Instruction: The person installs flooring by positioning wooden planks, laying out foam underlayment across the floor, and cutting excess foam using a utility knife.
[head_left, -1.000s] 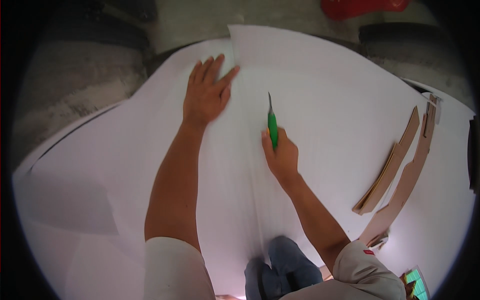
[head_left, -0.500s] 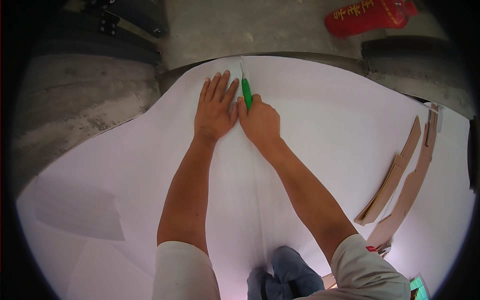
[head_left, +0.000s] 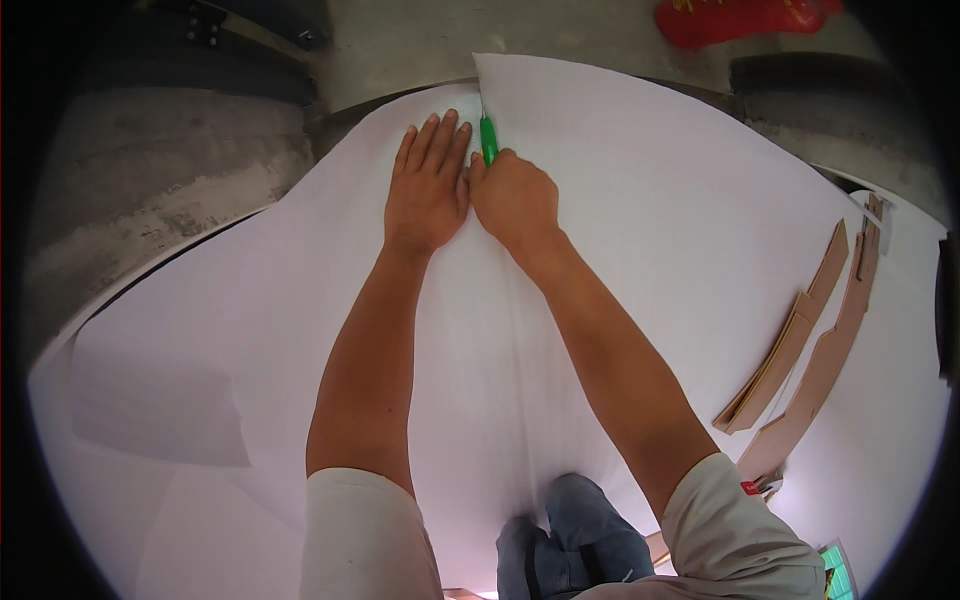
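Observation:
A large white sheet (head_left: 650, 230) spreads in front of me, with a straight line down its middle. My left hand (head_left: 428, 185) lies flat on it near the far edge, fingers stretched out. Close beside it, my right hand (head_left: 515, 195) is closed round a slim green-handled tool (head_left: 488, 140) with a thin metal tip pointing away from me. The tip is at the sheet's far edge, partly covered, so its exact kind cannot be told. Just right of the tip, a corner of the sheet (head_left: 495, 75) stands raised above the part under my left hand.
Long brown cardboard strips (head_left: 800, 350) lie on the sheet at the right. A red bottle (head_left: 740, 20) is on the grey floor (head_left: 420, 40) beyond the far edge. Dark metal parts (head_left: 200, 60) stand at the far left. A smaller white piece (head_left: 160, 410) shows at the left.
Both hands appear slightly farther up in the picture. The tool's tip has met the far edge, and the sheet's corner to its right has lifted away from the left part.

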